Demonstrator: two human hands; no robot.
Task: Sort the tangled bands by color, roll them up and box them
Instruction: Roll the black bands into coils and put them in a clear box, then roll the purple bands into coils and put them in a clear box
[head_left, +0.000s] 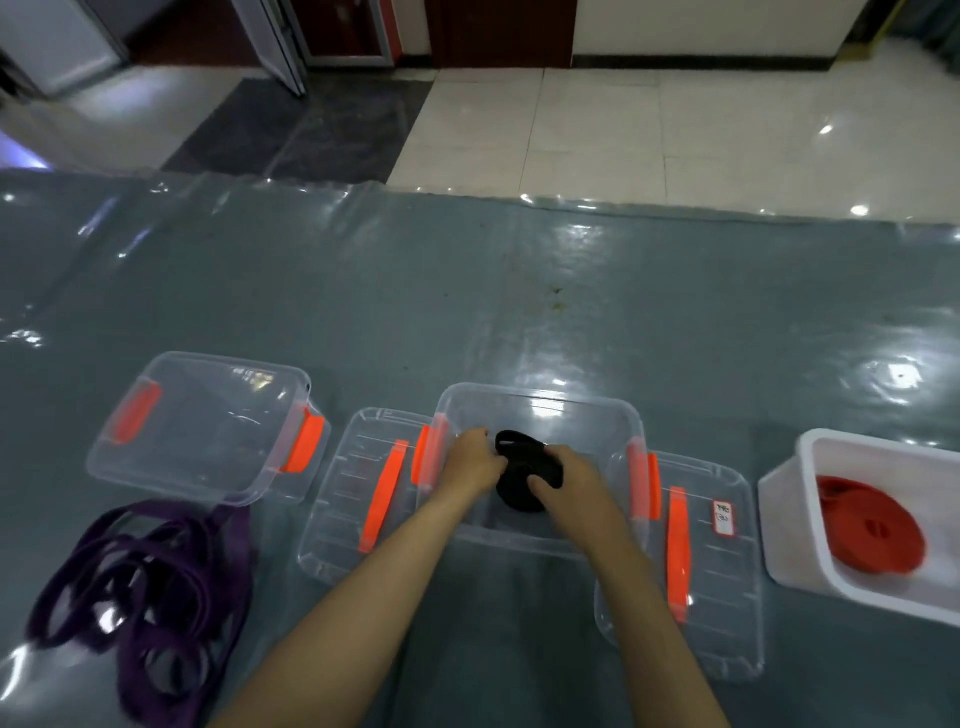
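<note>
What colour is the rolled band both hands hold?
Black rolled band, seen in the head view.

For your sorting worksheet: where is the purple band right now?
In the head view, the purple band lies tangled on the grey sheet at lower left, just in front of the empty clear box, left of the lid.

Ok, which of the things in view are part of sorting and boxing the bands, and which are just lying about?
Part of the job:
black band roll, held by left hand and right hand
middle clear box
purple bands
red band roll in white bin
left clear box

Lying about:
two clear lids
</note>
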